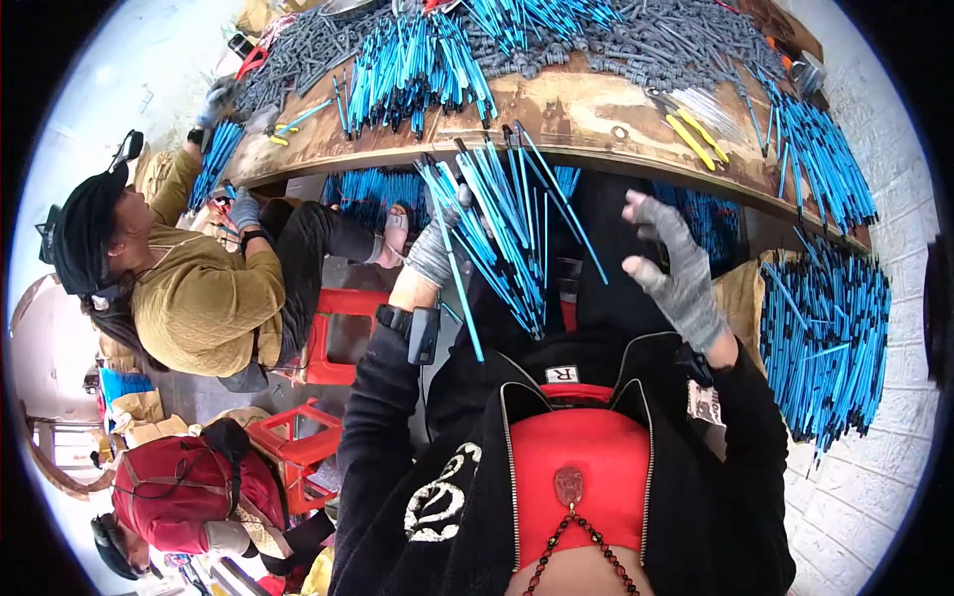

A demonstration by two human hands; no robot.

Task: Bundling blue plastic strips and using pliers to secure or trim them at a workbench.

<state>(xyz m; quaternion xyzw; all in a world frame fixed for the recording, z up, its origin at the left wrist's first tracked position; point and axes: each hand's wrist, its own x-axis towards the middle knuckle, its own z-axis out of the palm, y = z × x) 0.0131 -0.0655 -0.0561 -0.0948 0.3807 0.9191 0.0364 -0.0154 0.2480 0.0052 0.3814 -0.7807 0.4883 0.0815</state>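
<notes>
A loose bunch of thin blue rods (502, 233) with black ends lies fanned out over my lap. My left hand (437, 243), in a grey fingerless glove, is closed round rods at the left side of this bunch. Some of its fingers are hidden behind them. One rod (460, 288) slants down past the wrist. To the right of the bunch, my right hand (681, 260), in a matching glove, is raised and apart from the rods. Its fingers are spread, with nothing in them.
The wooden workbench (556, 109) ahead bears blue rod piles (417, 74), grey plastic parts (656, 45) and yellow-handled pliers (696, 136). More rods (825, 343) fill a sack at my right. At left, one person (199, 288) sits by a red stool (338, 338); another (189, 492) is lower down.
</notes>
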